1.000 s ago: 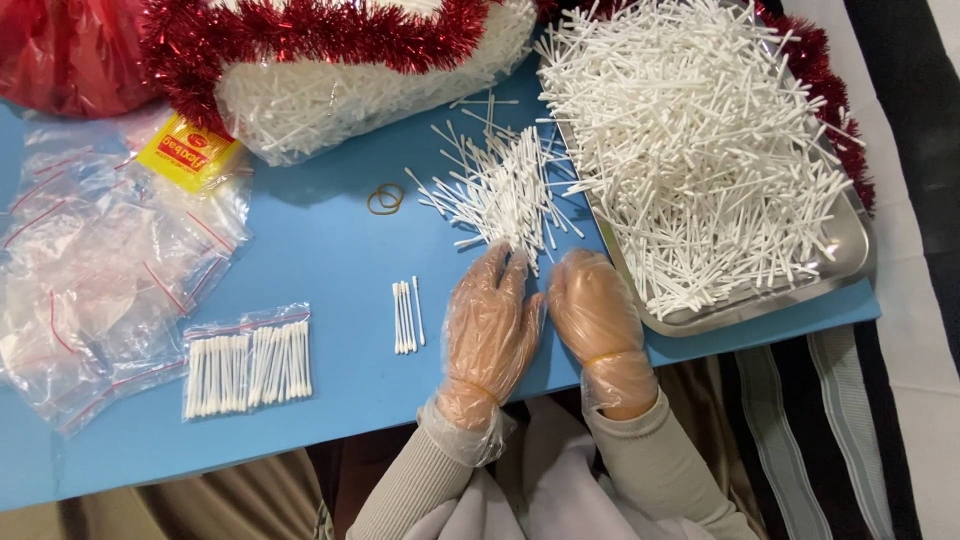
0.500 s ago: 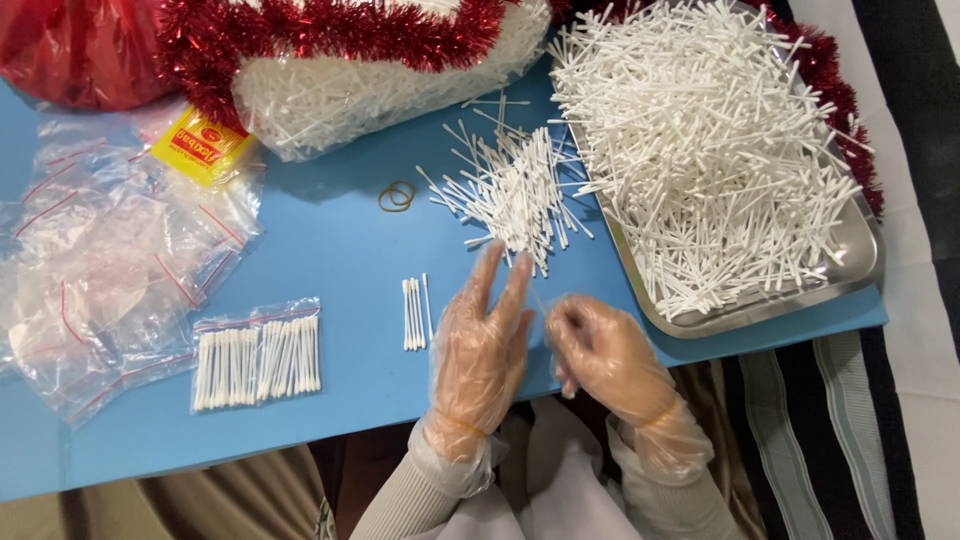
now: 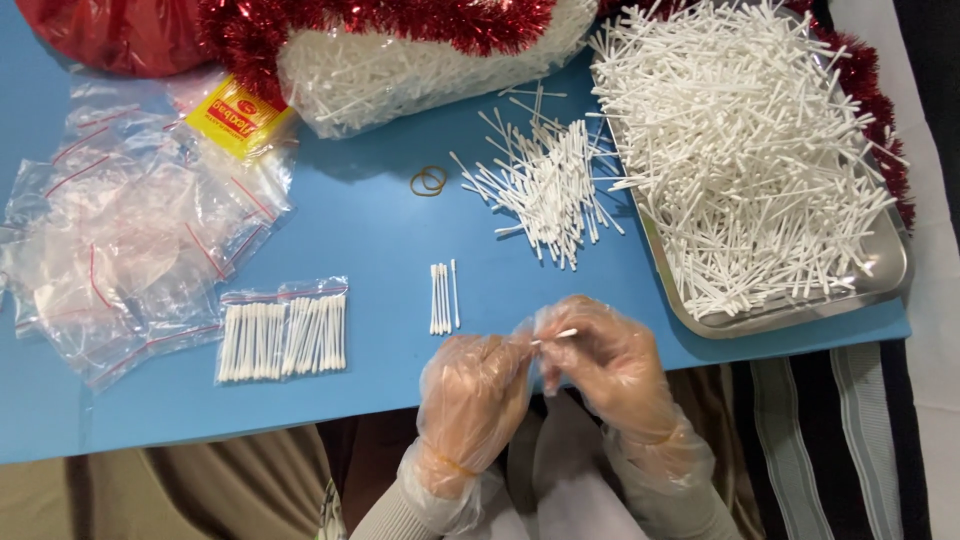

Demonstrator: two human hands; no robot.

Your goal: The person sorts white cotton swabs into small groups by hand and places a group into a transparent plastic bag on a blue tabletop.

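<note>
Both gloved hands pinch one cotton swab (image 3: 553, 337) near the table (image 3: 370, 230) edge. The left hand (image 3: 472, 400) and right hand (image 3: 606, 362) meet just below the small row of swabs (image 3: 443, 297).

Things lying around on the blue bench (image 3: 380, 230)

Empty clear bags (image 3: 130, 250) lie in a heap at the left, with a yellow packet (image 3: 235, 115) just past them. Red tinsel (image 3: 330, 25) runs along the far side. Two rubber bands (image 3: 429, 181) sit in the middle.

Both hands (image 3: 545, 385) left the loose pile (image 3: 545, 195), now pinching 1 swab (image 3: 555, 337).
</note>
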